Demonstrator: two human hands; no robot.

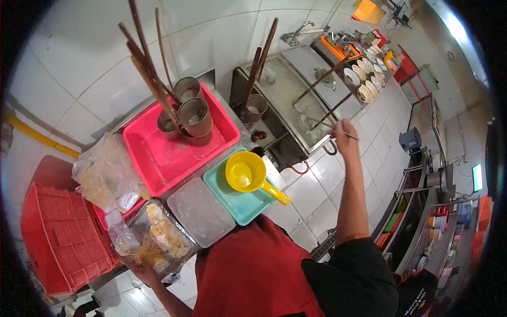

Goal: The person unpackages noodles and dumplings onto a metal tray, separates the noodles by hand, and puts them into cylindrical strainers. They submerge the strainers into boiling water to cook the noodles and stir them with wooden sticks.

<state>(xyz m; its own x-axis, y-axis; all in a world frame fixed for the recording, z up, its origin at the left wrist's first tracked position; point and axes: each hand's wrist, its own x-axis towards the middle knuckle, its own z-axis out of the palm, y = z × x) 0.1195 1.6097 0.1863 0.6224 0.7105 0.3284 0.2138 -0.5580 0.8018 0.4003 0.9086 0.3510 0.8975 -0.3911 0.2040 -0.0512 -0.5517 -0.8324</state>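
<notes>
My right hand [344, 138] is closed round thin chopsticks [326, 121] at the near end of a steel boiling vat [311, 138]. Cloudy liquid and the wire-mesh ends of long-handled noodle strainers [322, 80] show in the vat. Low on the left, my left hand [143, 272] is at the edge of a metal tray [191, 252], its fingers apart beside thin yellow noodles [152, 254]. Pale yellow noodle portions [168, 235] and clear plastic bags lie in that tray. The fingertips are small and partly hidden among the noodles.
A yellow dipper [244, 171] sits on a turquoise tray [219, 179]. Behind it, a pink tub [153, 164] holds metal cups with long wooden handles. A red crate [68, 238] stands left. Rows of bowls [365, 94] line the far counter; shelves [412, 227] stand right.
</notes>
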